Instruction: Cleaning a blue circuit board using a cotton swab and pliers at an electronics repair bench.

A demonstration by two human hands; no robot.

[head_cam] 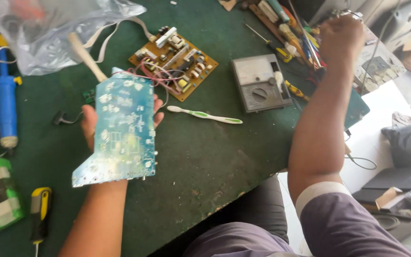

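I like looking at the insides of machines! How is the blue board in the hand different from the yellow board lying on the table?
The blue circuit board is held up off the green table by the left hand; the yellow circuit board lies flat on it. The blue circuit board shows its smooth soldered side; the yellow circuit board shows bumpy parts on top. The blue circuit board looks bigger, though it is nearer the camera. Thin wires run between them.
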